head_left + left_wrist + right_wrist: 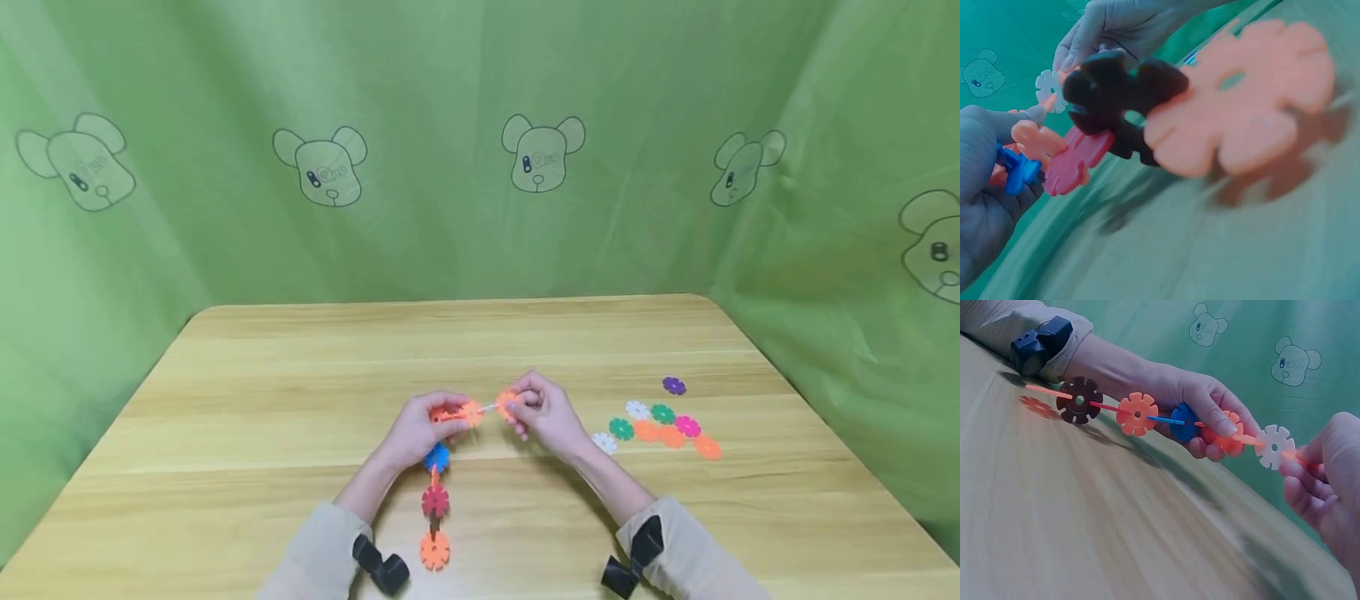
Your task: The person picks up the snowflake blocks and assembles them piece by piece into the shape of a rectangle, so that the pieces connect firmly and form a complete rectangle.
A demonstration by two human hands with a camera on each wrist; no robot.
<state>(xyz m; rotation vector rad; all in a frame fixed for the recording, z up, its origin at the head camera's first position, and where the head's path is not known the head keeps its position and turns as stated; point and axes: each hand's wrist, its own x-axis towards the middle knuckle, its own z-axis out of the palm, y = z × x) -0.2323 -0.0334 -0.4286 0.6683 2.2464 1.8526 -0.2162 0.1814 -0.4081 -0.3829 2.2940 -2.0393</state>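
Note:
A chain of slotted plastic snowflake discs runs between both hands and trails down toward the person. My left hand (415, 431) grips it at an orange snowflake disc (472, 413), fingers and thumb on either side. From there hang a blue disc (437, 457), another orange one, a red disc (435, 502), a dark brown disc (1100, 94) and an orange end disc (434, 552). My right hand (553, 419) pinches an orange disc (507, 405) whose edge meets a white disc (1272, 450). That white disc sits between the hands, joined to the left hand's side; fingers partly hide the right joint.
Loose discs lie on the wooden table (300, 358) to the right: a purple one (674, 386), green ones (621, 429), white ones (637, 410), a pink one (687, 427) and several orange ones (707, 447). Green curtains (435, 242) with bear faces surround the table.

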